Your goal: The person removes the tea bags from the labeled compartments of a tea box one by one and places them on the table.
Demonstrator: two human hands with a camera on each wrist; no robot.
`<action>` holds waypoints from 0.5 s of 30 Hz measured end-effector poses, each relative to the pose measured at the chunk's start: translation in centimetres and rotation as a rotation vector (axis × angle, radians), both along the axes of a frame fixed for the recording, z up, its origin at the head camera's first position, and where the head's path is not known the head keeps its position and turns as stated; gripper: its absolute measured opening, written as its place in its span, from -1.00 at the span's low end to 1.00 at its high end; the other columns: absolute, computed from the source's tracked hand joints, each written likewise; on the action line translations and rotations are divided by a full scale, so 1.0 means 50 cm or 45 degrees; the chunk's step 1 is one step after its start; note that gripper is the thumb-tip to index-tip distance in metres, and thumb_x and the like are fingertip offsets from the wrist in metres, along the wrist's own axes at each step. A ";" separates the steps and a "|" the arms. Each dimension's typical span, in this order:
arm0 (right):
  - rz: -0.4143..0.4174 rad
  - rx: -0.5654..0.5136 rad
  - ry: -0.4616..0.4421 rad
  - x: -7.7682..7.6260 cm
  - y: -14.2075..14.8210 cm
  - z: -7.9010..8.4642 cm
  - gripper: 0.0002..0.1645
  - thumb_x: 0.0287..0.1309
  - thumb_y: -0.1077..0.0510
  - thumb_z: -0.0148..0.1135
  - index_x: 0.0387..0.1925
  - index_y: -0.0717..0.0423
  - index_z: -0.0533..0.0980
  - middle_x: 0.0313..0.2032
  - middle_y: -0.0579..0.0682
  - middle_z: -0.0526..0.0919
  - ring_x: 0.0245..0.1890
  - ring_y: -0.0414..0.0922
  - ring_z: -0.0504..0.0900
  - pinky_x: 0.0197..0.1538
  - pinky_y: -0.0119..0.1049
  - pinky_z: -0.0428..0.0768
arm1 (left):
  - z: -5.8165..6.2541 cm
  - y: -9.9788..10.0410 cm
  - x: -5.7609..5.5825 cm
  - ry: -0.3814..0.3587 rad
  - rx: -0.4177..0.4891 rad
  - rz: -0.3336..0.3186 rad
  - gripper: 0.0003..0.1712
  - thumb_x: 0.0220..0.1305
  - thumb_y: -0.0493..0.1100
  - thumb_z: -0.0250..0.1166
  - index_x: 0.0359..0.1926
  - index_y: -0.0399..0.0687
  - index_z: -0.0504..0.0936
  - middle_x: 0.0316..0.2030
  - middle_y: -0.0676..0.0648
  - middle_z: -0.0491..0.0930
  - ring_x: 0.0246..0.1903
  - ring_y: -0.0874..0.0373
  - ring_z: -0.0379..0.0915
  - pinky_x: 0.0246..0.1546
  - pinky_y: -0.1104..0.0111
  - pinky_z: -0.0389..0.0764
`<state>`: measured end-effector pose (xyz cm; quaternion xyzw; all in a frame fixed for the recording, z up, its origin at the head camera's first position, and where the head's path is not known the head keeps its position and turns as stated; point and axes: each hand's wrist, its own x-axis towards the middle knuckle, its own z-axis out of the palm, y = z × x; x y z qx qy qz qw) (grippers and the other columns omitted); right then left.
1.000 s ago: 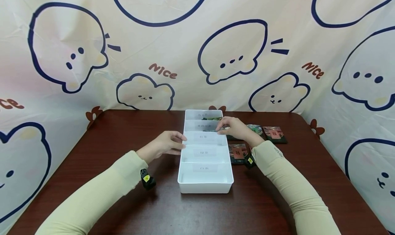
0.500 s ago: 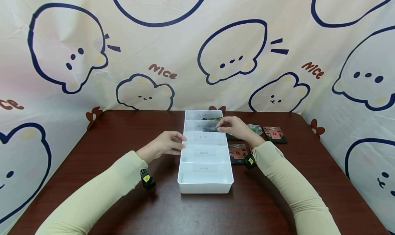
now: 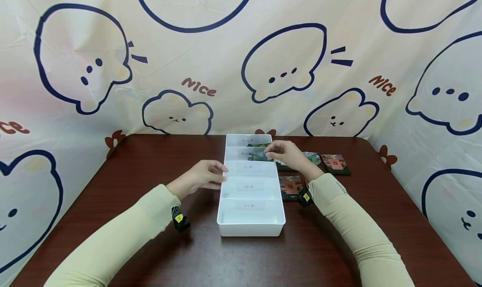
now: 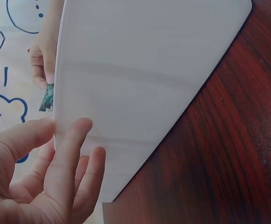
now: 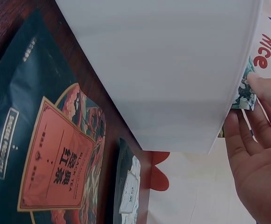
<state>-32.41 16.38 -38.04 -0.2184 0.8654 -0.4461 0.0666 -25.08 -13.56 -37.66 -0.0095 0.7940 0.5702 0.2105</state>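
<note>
A dark reddish-brown wooden table (image 3: 150,253) carried a long white plastic box (image 3: 250,230) divided into five labelled compartments from near to far. The left hand (image 3: 199,176) rested its loosely spread fingers against the box's left side, probably to steady it. The right hand (image 3: 284,153) pinched the right edge of a green floral-printed packet (image 3: 257,156) at the second-farthest compartment, while flat dark-green pouches with orange-red labels (image 3: 335,163) lay to the right, seemingly within easy reach.

The head view looks forward-down over the bench (image 3: 241,260); closer wrist views share the white box (image 3: 250,230) from opposite sides.
</note>
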 end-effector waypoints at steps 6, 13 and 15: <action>-0.047 -0.039 0.003 0.003 0.000 0.013 -0.82 0.26 0.07 0.25 -0.13 0.01 0.61 -0.13 0.00 0.64 -0.11 -0.07 0.61 0.03 -0.09 0.61 | 0.000 0.000 0.000 0.002 0.001 -0.006 -0.64 0.15 -0.37 0.37 0.00 -0.26 0.55 -0.05 -0.26 0.47 -0.23 0.01 0.56 -0.11 0.12 0.69; -0.116 -0.300 0.071 0.013 0.018 0.058 -0.65 0.27 -0.02 0.23 -0.01 0.09 0.58 -0.03 -0.04 0.62 -0.05 -0.17 0.59 0.06 -0.24 0.60 | -0.002 0.000 -0.002 0.001 -0.007 0.000 -0.64 0.15 -0.36 0.37 0.00 -0.25 0.56 -0.05 -0.26 0.48 -0.22 0.00 0.57 -0.14 0.14 0.71; -0.132 -0.426 0.115 0.016 0.027 0.072 -0.66 0.28 0.01 0.23 -0.02 0.11 0.58 -0.05 -0.10 0.62 -0.06 -0.23 0.59 0.02 -0.35 0.61 | -0.002 0.000 -0.002 0.001 -0.011 0.000 -0.64 0.16 -0.36 0.37 0.00 -0.25 0.56 -0.04 -0.26 0.48 -0.22 0.00 0.57 -0.15 0.16 0.71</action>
